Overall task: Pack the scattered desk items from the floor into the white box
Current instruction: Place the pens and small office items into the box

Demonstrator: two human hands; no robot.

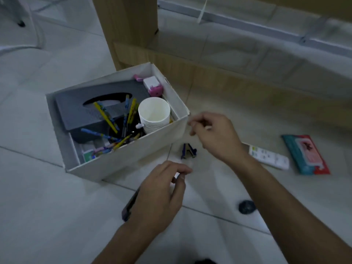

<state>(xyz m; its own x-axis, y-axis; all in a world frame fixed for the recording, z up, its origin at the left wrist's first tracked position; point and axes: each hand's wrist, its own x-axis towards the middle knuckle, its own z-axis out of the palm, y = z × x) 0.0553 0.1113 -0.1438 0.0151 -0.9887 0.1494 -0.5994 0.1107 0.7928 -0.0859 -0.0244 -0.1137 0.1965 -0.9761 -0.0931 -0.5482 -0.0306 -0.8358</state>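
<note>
We see the white box sitting on the tiled floor, its long axis running from near left to far right, one corner turned toward us and its open top facing up. Inside it, a grey tissue holder lies along the far side, a stack of white paper cups stands upright near the right end, and a dark pen pot in front of the holder bristles with yellow and blue pens leaning every way. A pink and white sharpener rests in the far right corner.

Just right of the box's near right corner we find the right hand, raised above the floor with the wrist bent, its fingers curled in and pinching something small and pale that is too blurred for us to identify. The left hand hovers in front of the box, palm down, fingers curled with thumb and forefinger nearly meeting; we cannot tell what, if anything, they grip. A dark slim object lies under its wrist.

Between the hands, close to the box, a blue staple remover sits on the floor. Farther right lie a white card and a teal and red wipes pack, both angled near-right. A dark round drain is set in the floor nearer us.
</note>
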